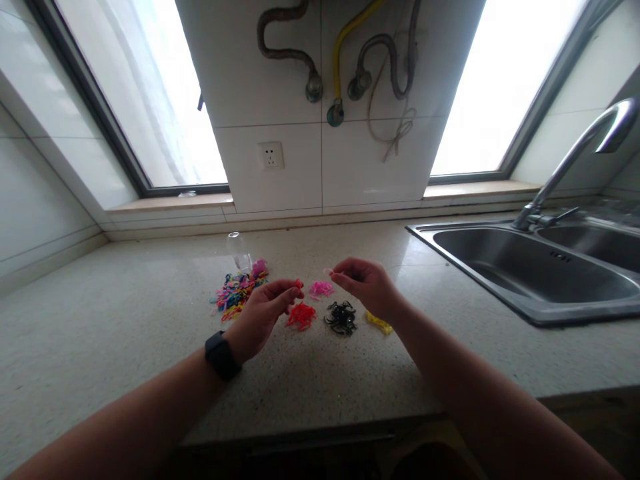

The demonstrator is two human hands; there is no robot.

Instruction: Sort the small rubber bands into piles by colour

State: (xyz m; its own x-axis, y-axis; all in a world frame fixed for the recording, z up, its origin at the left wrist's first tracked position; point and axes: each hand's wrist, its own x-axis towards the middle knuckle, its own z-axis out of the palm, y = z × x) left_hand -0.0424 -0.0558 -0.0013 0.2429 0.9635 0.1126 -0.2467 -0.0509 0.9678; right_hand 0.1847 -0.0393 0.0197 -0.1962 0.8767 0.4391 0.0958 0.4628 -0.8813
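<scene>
left hand pinches red rubber band by the red pile on the bench; right hand pinches a pale loop, the pink pile lying between both, just left of its fingertips; beyond, a clear container.

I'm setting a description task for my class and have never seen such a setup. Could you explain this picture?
No machine here: these are a person's bare hands, seen from a camera worn on the head, looking forward and down. The left hand pinches a red piece; the right hand pinches a pale piece, too tiny to make out. On the counter lie a mixed pile, with a clear container behind it, and a red pile, pink pile, black pile and yellow pile of small bands.
</scene>
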